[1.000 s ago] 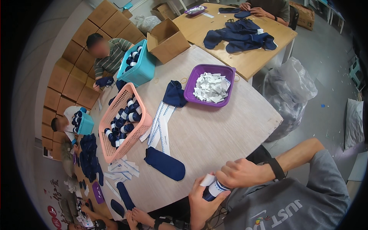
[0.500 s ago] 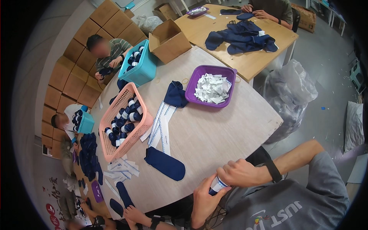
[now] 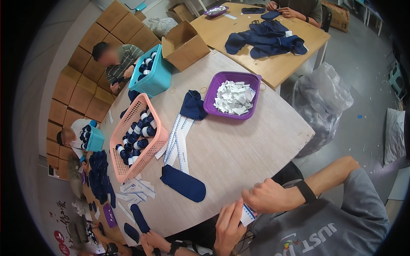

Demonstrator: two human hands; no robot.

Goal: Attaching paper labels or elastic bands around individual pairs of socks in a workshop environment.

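Close to my body, past the table's near edge, my left hand (image 3: 229,226) is closed with its fingers straight along a white paper band (image 3: 247,215) with a blue printed edge. My right hand (image 3: 265,196) is curled into a fist against the band's upper side. Only a sliver of the dark navy rolled sock shows between the hands; my fingers hide the rest. On the table ahead lies a flat navy sock (image 3: 183,183). Beyond it are long white paper strips (image 3: 177,143) with blue marks, and a bunched navy sock (image 3: 193,105) rests on their far end.
A pink basket (image 3: 160,138) of banded sock rolls stands left, with loose strips (image 3: 136,191) near it. Further off are a turquoise bin (image 3: 160,81), an open carton (image 3: 185,49) and a purple tray (image 3: 209,100) of folded papers. Co-workers' hands (image 3: 151,241) work at the lower left.
My hands have shifted on the rolled sock. More of the white band's corner now sticks out between them, while the navy end seen earlier is mostly covered.
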